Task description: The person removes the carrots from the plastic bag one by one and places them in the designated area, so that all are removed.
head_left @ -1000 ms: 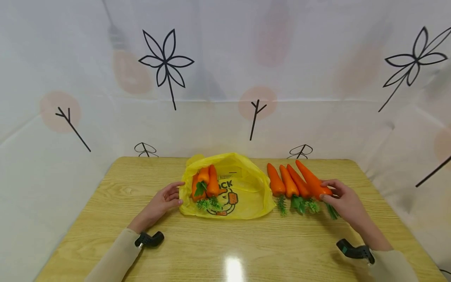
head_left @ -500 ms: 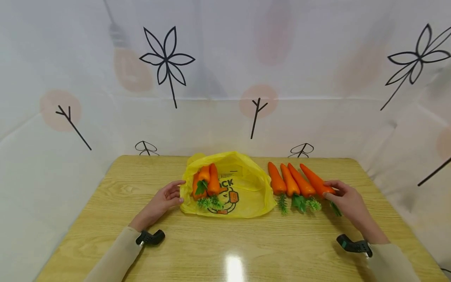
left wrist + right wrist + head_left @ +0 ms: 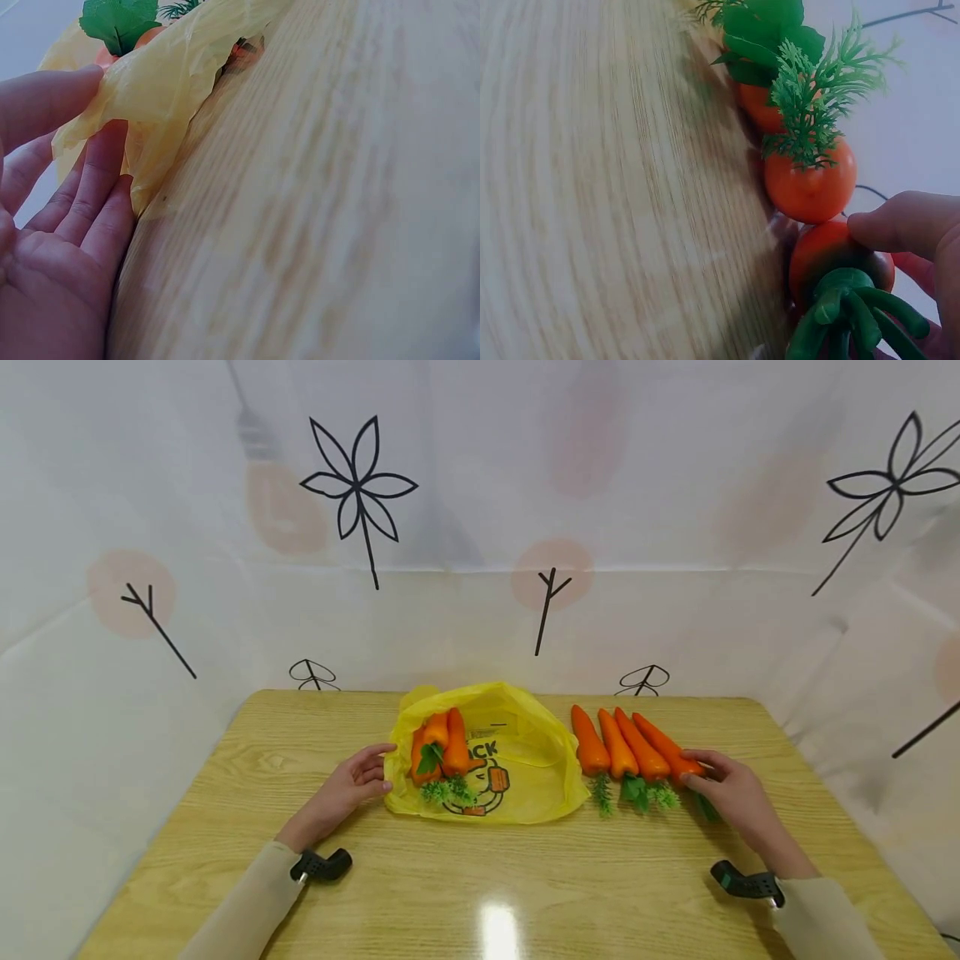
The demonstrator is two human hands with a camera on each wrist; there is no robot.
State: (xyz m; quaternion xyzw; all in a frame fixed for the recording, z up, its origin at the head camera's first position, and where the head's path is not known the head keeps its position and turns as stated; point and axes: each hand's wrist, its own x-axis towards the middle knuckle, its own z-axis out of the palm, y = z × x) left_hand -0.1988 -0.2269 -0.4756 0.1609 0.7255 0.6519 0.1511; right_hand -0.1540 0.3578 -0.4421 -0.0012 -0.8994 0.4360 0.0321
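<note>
At the table's middle a yellow plastic bag [image 3: 536, 777] lies on its side, its mouth facing me. Several orange carrots [image 3: 455, 747] with green tops are inside its left part. My left hand [image 3: 351, 789] holds the bag's left edge, thumb above and fingers below in the left wrist view. Right of the bag, several carrots [image 3: 617, 747] lie side by side, tips pointing away. My right hand [image 3: 735, 793] grips the thick end of the rightmost carrot [image 3: 660, 742], thumb on its near side. In the right wrist view its green stalks [image 3: 847, 307] show, with the neighbouring carrot [image 3: 810, 184] touching it.
The wooden table [image 3: 420, 893] runs up to a white patterned cloth [image 3: 450, 627] hung behind it. Wrist cameras [image 3: 746, 881] sit on both forearms.
My right hand first shifts the rightmost carrot slightly right and down, then moves it left until it lies against its neighbour. The left hand stays at the bag's edge.
</note>
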